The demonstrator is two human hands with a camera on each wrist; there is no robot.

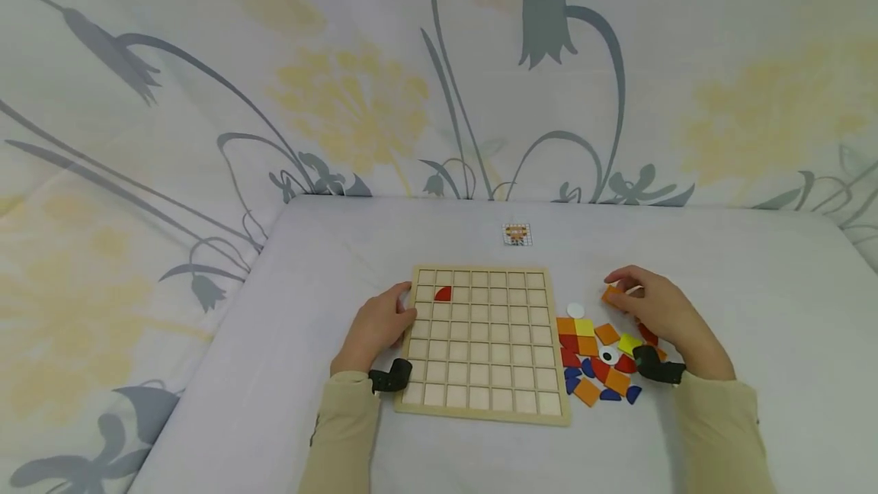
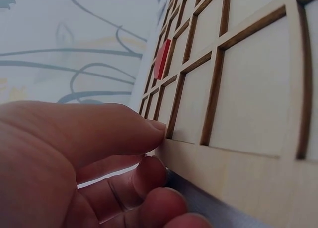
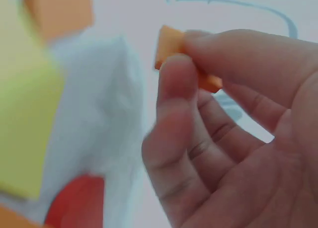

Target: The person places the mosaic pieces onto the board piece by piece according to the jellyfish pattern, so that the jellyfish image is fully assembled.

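My left hand [image 1: 376, 326] holds the left edge of a wooden grid board [image 1: 480, 414], thumb at the rim and fingers curled below it in the left wrist view. One red quarter-circle piece [image 1: 443, 293] sits in a cell near the board's upper left. To the right of the board, my right hand [image 1: 655, 309] pinches an orange square tile [image 3: 169, 41] between thumb and index finger. It is raised beside a heap of flat pieces, among them a yellow tile [image 1: 584, 327], an orange tile [image 1: 617, 381] and a white ring with a black center [image 1: 608, 355].
A small printed pattern card [image 1: 517, 234] lies beyond the board. Next to the board's right edge is a white round piece [image 1: 575, 310]. Blue pieces [image 1: 634, 394] lie at the front of the heap. A floral cloth [image 1: 480, 97] hangs behind the white table [image 1: 329, 250].
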